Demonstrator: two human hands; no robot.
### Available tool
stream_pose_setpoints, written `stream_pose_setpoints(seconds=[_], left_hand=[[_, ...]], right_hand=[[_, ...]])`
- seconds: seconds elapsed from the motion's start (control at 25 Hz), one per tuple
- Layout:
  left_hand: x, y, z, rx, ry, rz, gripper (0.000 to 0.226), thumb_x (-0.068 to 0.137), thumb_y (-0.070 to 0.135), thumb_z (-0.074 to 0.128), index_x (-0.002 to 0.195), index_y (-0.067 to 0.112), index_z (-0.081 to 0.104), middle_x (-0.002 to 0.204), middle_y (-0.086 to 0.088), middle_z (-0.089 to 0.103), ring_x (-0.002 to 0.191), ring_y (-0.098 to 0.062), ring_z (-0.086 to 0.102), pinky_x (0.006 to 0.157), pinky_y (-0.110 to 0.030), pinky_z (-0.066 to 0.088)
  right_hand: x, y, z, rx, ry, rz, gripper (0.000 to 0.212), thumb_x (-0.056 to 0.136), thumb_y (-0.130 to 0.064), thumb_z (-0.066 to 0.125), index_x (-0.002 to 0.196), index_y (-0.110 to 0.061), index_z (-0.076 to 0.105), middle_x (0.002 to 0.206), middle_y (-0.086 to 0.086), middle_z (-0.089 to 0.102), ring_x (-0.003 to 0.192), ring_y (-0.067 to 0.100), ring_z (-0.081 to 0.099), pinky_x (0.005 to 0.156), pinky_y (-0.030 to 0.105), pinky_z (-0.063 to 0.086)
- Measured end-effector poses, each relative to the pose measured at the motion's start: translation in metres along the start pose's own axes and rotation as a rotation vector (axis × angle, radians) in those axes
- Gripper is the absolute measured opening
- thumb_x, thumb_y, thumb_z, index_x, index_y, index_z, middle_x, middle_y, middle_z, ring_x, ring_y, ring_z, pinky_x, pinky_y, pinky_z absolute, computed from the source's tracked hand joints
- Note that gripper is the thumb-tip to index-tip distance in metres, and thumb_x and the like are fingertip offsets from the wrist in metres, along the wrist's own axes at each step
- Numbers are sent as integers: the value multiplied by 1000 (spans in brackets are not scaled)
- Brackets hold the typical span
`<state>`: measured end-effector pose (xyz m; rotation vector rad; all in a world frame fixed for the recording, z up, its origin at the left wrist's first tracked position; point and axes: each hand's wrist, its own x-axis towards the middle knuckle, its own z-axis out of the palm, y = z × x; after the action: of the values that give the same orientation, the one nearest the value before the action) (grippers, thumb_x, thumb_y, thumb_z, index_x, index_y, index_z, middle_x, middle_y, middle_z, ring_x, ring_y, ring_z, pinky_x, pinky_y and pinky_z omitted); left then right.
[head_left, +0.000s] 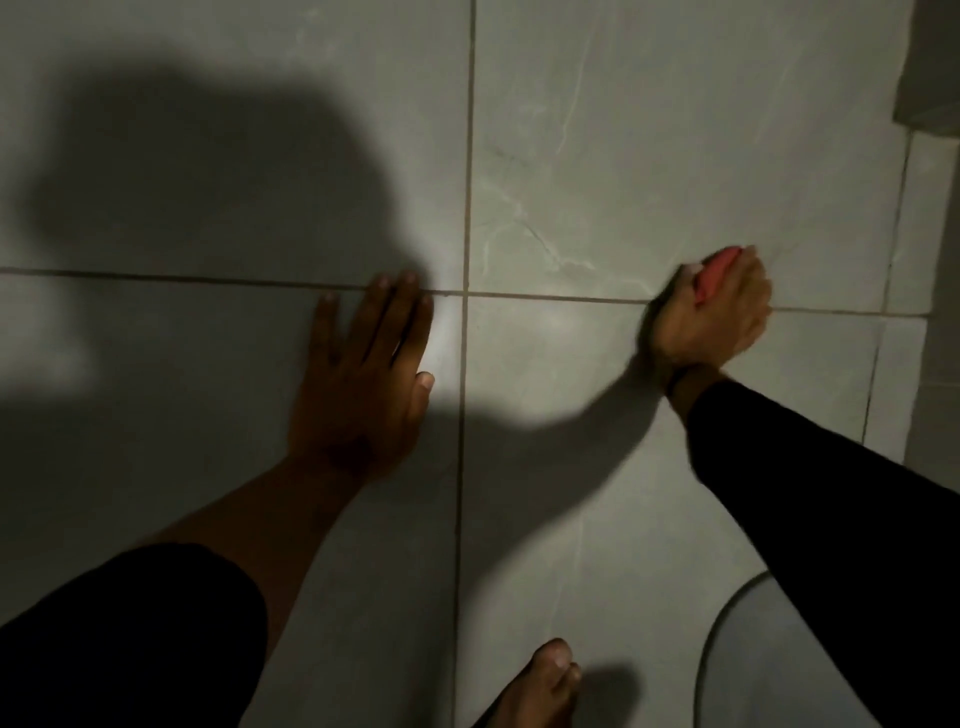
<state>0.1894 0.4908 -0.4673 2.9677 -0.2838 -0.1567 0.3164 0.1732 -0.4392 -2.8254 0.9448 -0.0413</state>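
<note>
My left hand (363, 369) lies flat with straight fingers on the grey tiled surface (597, 156), just left of a vertical grout line. My right hand (711, 312) presses a small red object (714, 270) against the tiles near a horizontal grout line, its fingers curled over the object. Only a strip of the red object shows between the fingers; what it is I cannot tell. Both arms wear black sleeves.
A bare foot (540, 686) stands at the bottom centre. A rounded white edge (727, 634), perhaps a toilet or basin, is at the bottom right. A corner ledge (930, 67) and a wall strip run along the right. A large shadow covers the left tiles.
</note>
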Motion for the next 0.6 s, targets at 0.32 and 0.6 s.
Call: stream_pose_setpoints(seconds=[0.32,0.6], left_hand=[[0,0,4,-2,8,2,78,99,42,40,169,12,22,179,-13,16,167,-34,16,131,-66,7],[-2,-1,5,-46,27,6,77,100,41,40,169,14,22,180,-13,17,167,-34,15,131,-65,4]], right_hand=[[-223,61,-4,-206,-380,-895,72,105,-49,45,168,-20,25,177,12,24,168,26,-3,135,59,10],[-79,6,9,-107,-39,-232,73,106,-45,36,166,-3,31,175,22,28,164,43,23,132,64,17]])
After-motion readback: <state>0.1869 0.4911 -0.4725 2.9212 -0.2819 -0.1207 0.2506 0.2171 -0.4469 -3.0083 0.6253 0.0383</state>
